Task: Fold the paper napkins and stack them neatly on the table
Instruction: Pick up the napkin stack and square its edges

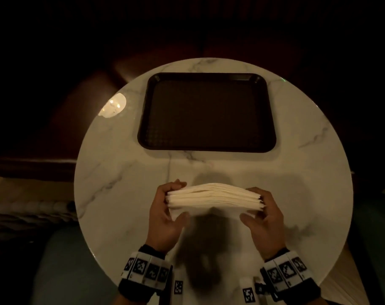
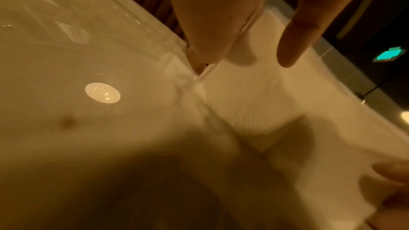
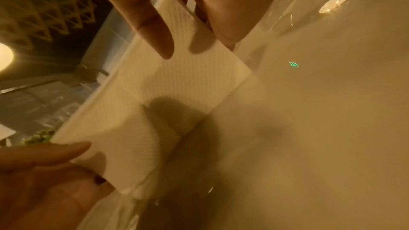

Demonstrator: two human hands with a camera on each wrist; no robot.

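Observation:
A thick stack of white paper napkins (image 1: 214, 197) is held a little above the round marble table (image 1: 121, 172), near its front edge. My left hand (image 1: 167, 208) grips the stack's left end, fingers curled over the top and thumb under it. My right hand (image 1: 263, 213) grips the right end the same way. The stack bows upward in the middle. In the left wrist view the stack's underside (image 2: 276, 102) fills the right half below my left fingers (image 2: 294, 41). In the right wrist view the napkin stack (image 3: 168, 90) runs diagonally between my right fingers (image 3: 155, 29) and the left hand (image 3: 39, 172).
A dark brown empty tray (image 1: 207, 112) lies on the far half of the table. A lamp reflection (image 1: 113, 105) shines on the table's left side. Dark seats surround the table. A pale ridged object (image 1: 31, 206) lies off the table at the left.

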